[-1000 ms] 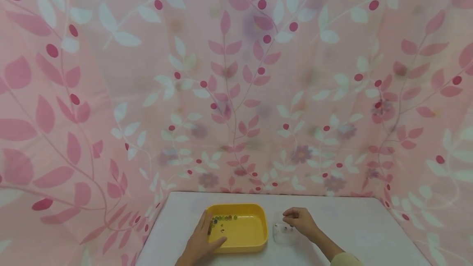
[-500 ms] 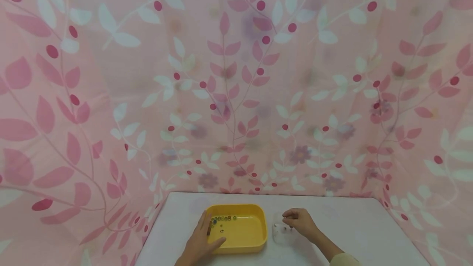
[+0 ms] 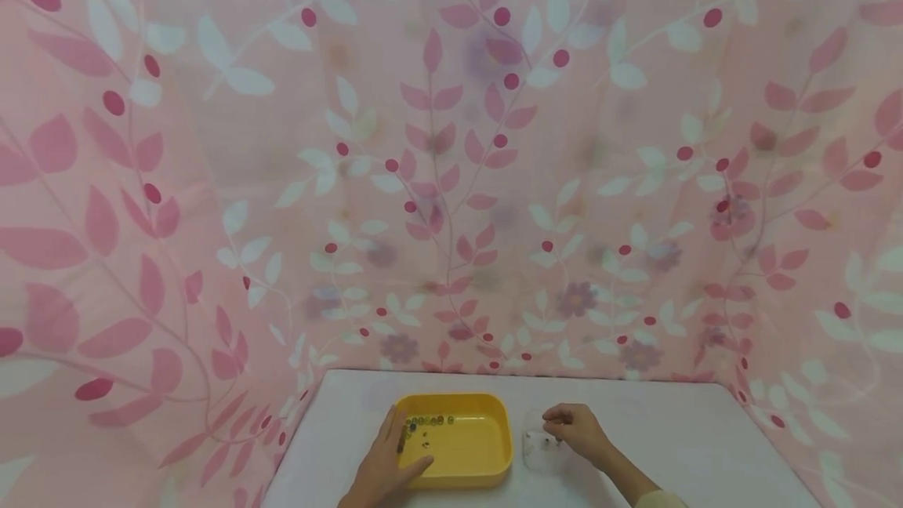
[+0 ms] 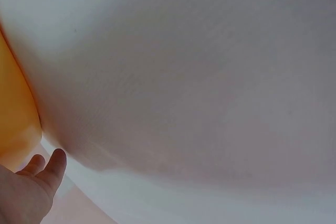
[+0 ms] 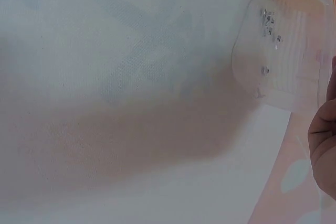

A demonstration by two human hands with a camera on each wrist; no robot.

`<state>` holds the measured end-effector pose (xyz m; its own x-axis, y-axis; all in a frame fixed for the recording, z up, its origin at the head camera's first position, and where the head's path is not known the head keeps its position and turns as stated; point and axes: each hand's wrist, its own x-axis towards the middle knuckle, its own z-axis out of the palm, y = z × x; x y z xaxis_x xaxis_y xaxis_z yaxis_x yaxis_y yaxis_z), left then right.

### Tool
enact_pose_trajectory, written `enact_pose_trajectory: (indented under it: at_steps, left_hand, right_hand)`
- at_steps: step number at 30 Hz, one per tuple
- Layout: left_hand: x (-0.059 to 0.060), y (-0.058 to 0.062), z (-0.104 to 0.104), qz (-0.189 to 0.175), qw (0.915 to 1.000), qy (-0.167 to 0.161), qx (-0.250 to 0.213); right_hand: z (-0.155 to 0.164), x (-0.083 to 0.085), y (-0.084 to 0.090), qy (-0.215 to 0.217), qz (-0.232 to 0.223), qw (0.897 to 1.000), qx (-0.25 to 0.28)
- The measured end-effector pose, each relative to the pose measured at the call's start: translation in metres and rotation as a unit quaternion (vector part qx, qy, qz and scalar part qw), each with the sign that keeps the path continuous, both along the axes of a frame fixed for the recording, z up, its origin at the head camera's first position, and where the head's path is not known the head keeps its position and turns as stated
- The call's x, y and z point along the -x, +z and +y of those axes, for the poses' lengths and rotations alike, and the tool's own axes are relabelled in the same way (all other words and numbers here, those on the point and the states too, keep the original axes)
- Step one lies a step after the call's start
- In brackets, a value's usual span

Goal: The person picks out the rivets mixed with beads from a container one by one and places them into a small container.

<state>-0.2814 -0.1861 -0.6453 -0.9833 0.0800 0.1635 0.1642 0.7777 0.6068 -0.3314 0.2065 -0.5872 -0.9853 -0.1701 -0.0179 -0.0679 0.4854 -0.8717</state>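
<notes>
While most of the small beads (image 3: 426,420) lie in a short row along the far-left inside of the yellow tray (image 3: 487,445), a few tiny ones (image 5: 269,18) already sit in the clear container (image 3: 542,449) just to the right of that tray, so we judge the moving of beads from tray to container to be begun but far from finished. We count only a handful of specks in the clear container in the right wrist view, and clearly more are left in the tray.

Our left hand (image 3: 386,461) rests on the tray's left rim, fingers fairly straight along the edge and the thumb laid across the near-left corner, steadying it rather than gripping anything. Our right hand (image 3: 573,427) hovers over the clear container, right of the tray, with fingers curled inward and the fingertips drawn together as if pinching something very small. We cannot tell whether a bead is actually between them, since it would be too small to see.

Both tray and container stand on the white desk (image 3: 677,429), near its front edge, with the pink leaf-patterned curtain (image 3: 451,163) behind and to either side of the tray. As we read it, what is left is the rest of the row of beads at the tray's far-left side.
</notes>
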Motion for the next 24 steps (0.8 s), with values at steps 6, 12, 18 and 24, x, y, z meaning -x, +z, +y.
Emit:
enact_pose_trajectory:
  at_steps: [6, 12, 18, 24]
  left_hand:
    - [0.0003, -0.0008, 0.0003, 0.017, 0.9998, 0.001, 0.006]
    - [0.0021, -0.0037, 0.0002, 0.027, 0.9996, -0.005, 0.007]
    - [0.0011, -0.0037, 0.0002, 0.019, 0.9998, -0.002, 0.009]
    - [0.0008, -0.0033, 0.0013, 0.021, 0.9998, 0.001, 0.005]
  right_hand:
    - [0.0, -0.0022, 0.0024, 0.008, -0.003, 1.0, 0.001]
    - [0.0011, -0.0019, 0.002, 0.009, -0.007, 1.0, -0.011]
    - [0.0017, 0.0024, -0.0036, 0.013, 0.003, 1.0, -0.017]
    - [0.0028, 0.0031, -0.0067, 0.013, 0.013, 1.0, -0.015]
